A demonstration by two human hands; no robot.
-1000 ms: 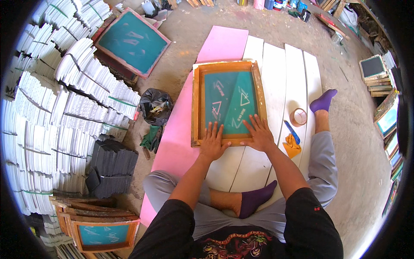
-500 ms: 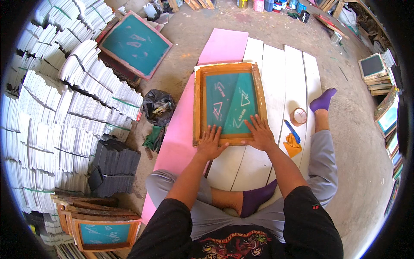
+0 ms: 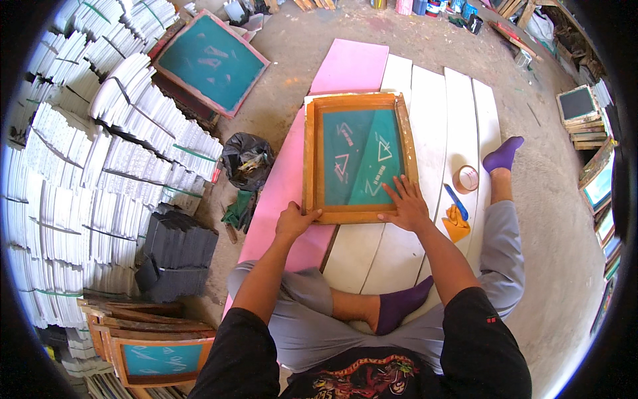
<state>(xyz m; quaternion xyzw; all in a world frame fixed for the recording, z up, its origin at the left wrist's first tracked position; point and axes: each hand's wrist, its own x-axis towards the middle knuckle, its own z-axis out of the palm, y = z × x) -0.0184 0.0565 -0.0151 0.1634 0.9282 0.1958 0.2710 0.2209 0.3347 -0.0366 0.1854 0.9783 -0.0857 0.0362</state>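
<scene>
On white boards (image 3: 458,120) at 12 o'clock: wooden screen frame (image 3: 359,158) lies flat. Left hand (image 3: 294,222) grips near corner at 7; right hand (image 3: 405,206) pressed flat on mesh (fingers spread). Frame seated, print stroke apparently pending.

The person wears a black short-sleeved T-shirt (image 3: 372,372) with a colourful printed design in red, orange and teal across the chest. A small red mark shows on the right sleeve (image 3: 490,320). Both forearms are bare, and neither the left hand (image 3: 294,221) nor the right hand (image 3: 405,207) wears a glove, ring or watch. The trousers (image 3: 495,266) are light grey and loose, creased at the knees. The socks (image 3: 399,302) are purple, one on each foot.
</scene>
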